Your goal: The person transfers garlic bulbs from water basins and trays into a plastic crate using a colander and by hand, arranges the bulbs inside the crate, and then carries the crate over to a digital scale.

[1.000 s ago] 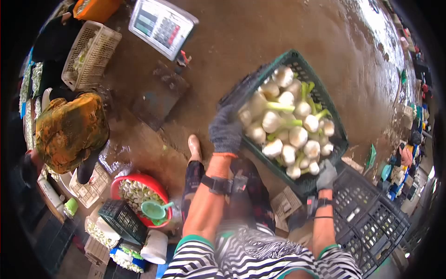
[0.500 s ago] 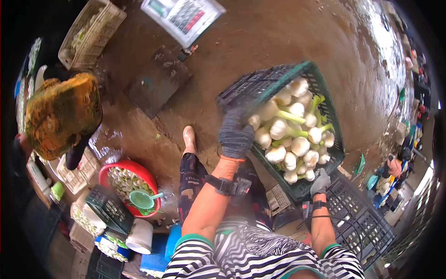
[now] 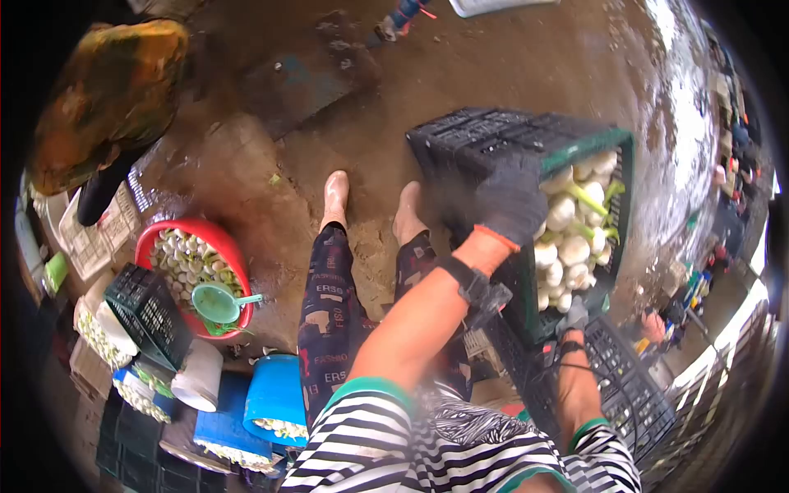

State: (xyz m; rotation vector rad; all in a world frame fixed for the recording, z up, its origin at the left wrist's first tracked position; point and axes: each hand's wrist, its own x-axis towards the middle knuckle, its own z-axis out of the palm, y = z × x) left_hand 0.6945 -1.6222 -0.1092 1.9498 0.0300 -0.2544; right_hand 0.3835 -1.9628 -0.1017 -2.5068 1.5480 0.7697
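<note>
A dark crate with a green rim (image 3: 626, 177) is tilted on its side and full of white garlic bulbs (image 3: 573, 238) with green stems. Gloved in dark grey, my left hand (image 3: 511, 200) is closed on the crate's near upper edge. My right hand (image 3: 574, 316), in a lighter grey glove, grips the lower edge of the same crate. Directly under my right hand, another black crate (image 3: 629, 386) with a slatted surface lies at the lower right.
At left are a red basin (image 3: 148, 240) of garlic with a green strainer (image 3: 215, 303), a small dark crate (image 3: 148, 316), a white bucket (image 3: 197, 374) and blue containers (image 3: 275, 384). A person in a patterned top (image 3: 111, 99) is at upper left.
Both hands have carried the garlic crate to the right, and it has turned more onto its side. The view has shifted, with the scale now mostly out of sight at the top.
</note>
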